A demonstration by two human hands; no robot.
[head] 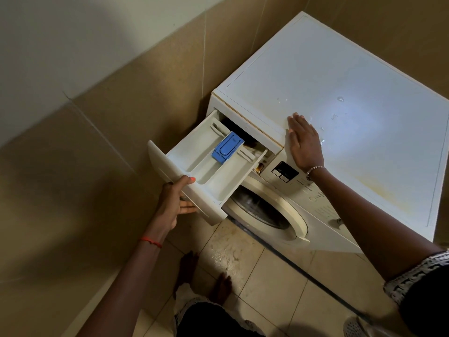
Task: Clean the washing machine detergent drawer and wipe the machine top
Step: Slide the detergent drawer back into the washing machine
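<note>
A white front-loading washing machine stands in a corner, its flat top (359,98) yellowed near the front and dotted with small water drops. The white detergent drawer (209,166) is pulled far out at the machine's upper left, with a blue insert (227,148) in its middle compartment. My left hand (176,203) grips the drawer's front panel, thumb over the top edge and fingers underneath. My right hand (303,144) lies flat, fingers straight, on the machine top near its front edge.
Beige tiled walls close in on the left and behind the machine. The round door (267,207) sits below the drawer, and a dark control panel (284,171) is to the drawer's right. The tiled floor (233,254) is wet and stained where my bare feet stand.
</note>
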